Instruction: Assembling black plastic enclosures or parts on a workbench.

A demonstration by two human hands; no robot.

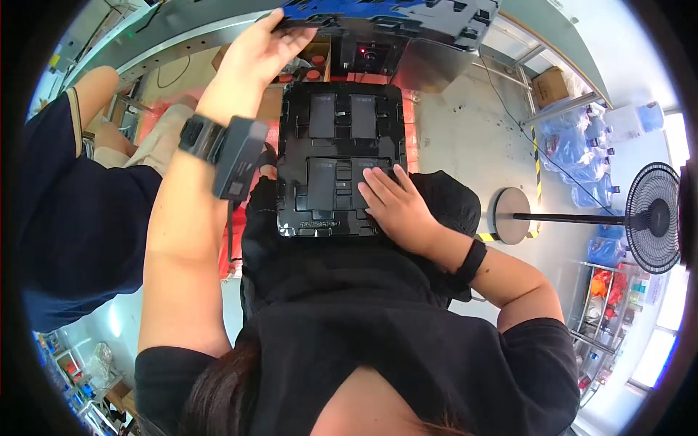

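The left hand, at 11 o'clock, and the right hand, near centre toward 3, make two. One black tray, just above centre at 12, holds four dark rectangular packs. One standing fan at 3. One cardboard box at 2. One co-worker at 9. Several bluish bottles, overlapping beyond counting, between 2 and 3.

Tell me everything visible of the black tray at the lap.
The tray is rectangular, glossy black, plastic-looking, with moulded recesses. Four flat dark pieces sit in it, two by two. It appears to rest on the lap, longer sides pointing away from the body. The right hand lies over the near-right piece.
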